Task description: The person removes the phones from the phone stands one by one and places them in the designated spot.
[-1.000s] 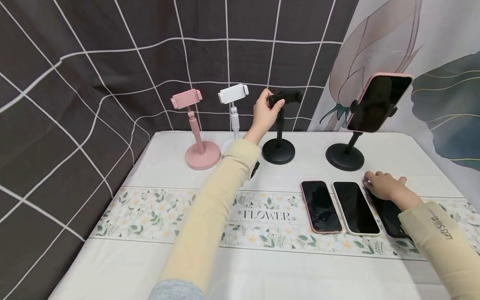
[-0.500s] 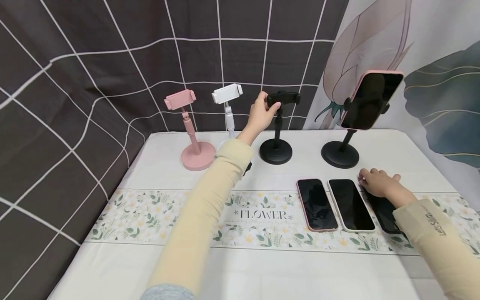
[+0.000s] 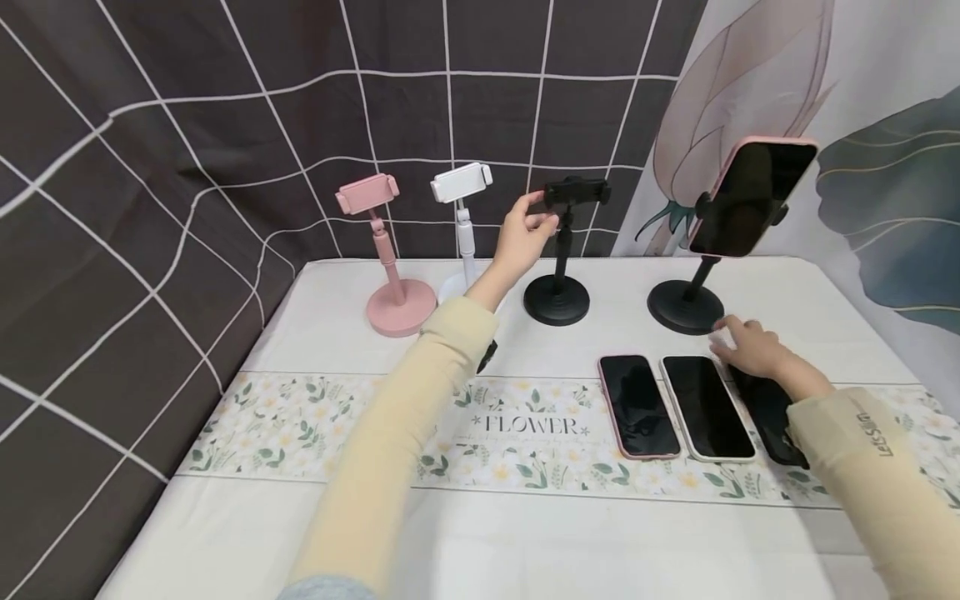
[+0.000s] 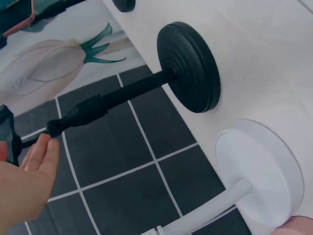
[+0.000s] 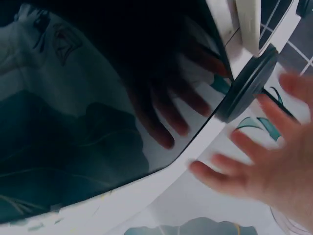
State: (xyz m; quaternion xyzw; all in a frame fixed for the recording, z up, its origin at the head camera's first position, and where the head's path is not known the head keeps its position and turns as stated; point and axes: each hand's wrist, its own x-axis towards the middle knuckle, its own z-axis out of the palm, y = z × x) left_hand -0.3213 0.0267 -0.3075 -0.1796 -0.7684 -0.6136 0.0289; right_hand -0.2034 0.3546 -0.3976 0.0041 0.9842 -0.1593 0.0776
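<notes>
My left hand [image 3: 522, 237] is at the left end of the clamp of a black phone stand [image 3: 561, 250]. In the left wrist view its fingers [image 4: 45, 156] look fairly straight, beside the stand's neck; the clamp is partly cut off there. Whether a fingertip touches the clamp is unclear. Over the top end of a black phone [image 3: 768, 417] hovers my right hand [image 3: 757, 350], fingers spread and blurred in the right wrist view. That phone's dark screen [image 5: 98, 112] mirrors the fingers. To its left lie a white-edged phone [image 3: 708, 408] and a pink-edged phone [image 3: 639, 407].
A pink stand [image 3: 393, 275] and a white stand [image 3: 465, 225] rise on the left; my sleeve hides part of the white base. A second black stand [image 3: 686, 307], right, bears a pink-cased phone [image 3: 753, 197]. A small black object [image 3: 487, 357] shows beside my left sleeve.
My left hand has eased leftward from the black stand's clamp, its fingers loosening. My right hand has lifted from the black phone's top end, fingers spreading. Stands and phones keep their places.
</notes>
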